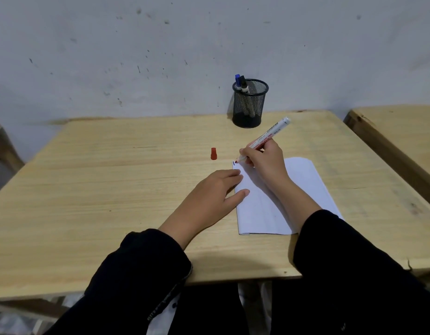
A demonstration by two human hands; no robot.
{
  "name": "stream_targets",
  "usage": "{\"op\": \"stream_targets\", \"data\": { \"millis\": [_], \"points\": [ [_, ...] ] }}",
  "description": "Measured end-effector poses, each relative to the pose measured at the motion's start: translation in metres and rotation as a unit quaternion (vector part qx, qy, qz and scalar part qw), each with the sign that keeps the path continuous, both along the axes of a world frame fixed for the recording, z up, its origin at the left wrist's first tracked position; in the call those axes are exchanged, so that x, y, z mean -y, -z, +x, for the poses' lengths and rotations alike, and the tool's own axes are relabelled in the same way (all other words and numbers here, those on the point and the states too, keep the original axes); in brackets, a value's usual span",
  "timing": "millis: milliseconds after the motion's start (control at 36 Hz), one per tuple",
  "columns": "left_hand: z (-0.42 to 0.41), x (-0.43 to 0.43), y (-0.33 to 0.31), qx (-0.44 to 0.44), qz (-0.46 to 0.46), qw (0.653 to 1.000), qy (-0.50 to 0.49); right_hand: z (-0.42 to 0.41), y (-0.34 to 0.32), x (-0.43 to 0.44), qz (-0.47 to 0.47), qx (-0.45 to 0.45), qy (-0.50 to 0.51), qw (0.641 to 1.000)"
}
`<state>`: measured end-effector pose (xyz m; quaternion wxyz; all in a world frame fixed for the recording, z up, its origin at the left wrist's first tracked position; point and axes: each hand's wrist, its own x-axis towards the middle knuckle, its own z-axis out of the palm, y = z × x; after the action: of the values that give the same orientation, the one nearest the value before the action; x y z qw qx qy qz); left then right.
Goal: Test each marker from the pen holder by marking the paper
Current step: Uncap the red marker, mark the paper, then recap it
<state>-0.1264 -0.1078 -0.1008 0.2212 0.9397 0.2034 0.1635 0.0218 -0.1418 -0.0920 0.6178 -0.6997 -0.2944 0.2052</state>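
While the wooden desk (112, 189) is carrying everything, the white paper (305, 189) is lying flat at its right-centre, and the person is working at the sheet's far left corner. The left hand (209, 197) is resting palm down, its grip spread flat, with fingertips pressing the paper's left edge to the desk. The right hand (264, 160) is pinching the red marker (267, 137) in a writing grip, barrel slanting up toward the far right, tip touching the paper just beside a short dark stroke (233, 163) already standing there. Against the wall, the black mesh pen holder (249, 105) is standing upright, holding a blue-capped marker (237, 82) and a black-capped marker (243, 84), well apart from the hands. The red cap (213, 153) is lying on the bare desk, near the corner, to its left.

Judging from this, the red marker is being tested. To do it well, the person should probably be drawing a short stroke toward themselves beside the dark one, keeping pressure light, the left fingertips pinning the sheet, and the stroke inside the paper's edge.
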Motion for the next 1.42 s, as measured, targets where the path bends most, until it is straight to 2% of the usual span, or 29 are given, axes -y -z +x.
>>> {"op": "stream_targets", "data": {
  "millis": [361,417,528,778,917,1000,1139,1250,1306,1417],
  "points": [
    [0.001,-0.002,0.003,0.007,0.009,1.000,0.004,0.001,0.002,-0.002,-0.027,0.017,-0.003,0.999],
    [0.001,-0.003,0.003,0.008,0.003,1.000,0.004,0.002,0.001,-0.001,-0.005,-0.022,0.007,1.000],
    [0.001,-0.004,0.005,0.010,-0.008,1.000,0.005,0.007,-0.002,0.003,0.101,-0.180,0.025,0.978],
    [0.005,-0.017,-0.002,0.025,-0.037,0.999,0.014,0.011,-0.001,0.006,0.170,-0.247,0.002,0.954],
    [0.010,-0.034,-0.008,0.098,0.041,0.992,-0.067,0.013,-0.003,0.006,0.189,-0.264,-0.015,0.946],
    [0.014,-0.049,-0.012,0.092,0.056,0.988,-0.114,0.012,-0.002,0.006,0.189,-0.267,-0.018,0.945],
    [0.019,-0.068,-0.003,0.064,-0.005,0.986,-0.151,0.011,-0.003,0.006,0.183,-0.263,-0.009,0.947],
    [0.023,-0.066,-0.008,0.133,-0.089,0.971,-0.177,0.009,-0.006,0.007,0.198,-0.274,-0.015,0.941],
    [0.025,-0.058,-0.015,0.193,-0.167,0.950,-0.181,0.008,-0.010,0.007,0.206,-0.273,-0.018,0.939],
    [0.032,-0.043,-0.028,0.301,-0.345,0.870,-0.184,0.003,-0.020,0.008,0.225,-0.257,-0.026,0.939]
  ]
}}
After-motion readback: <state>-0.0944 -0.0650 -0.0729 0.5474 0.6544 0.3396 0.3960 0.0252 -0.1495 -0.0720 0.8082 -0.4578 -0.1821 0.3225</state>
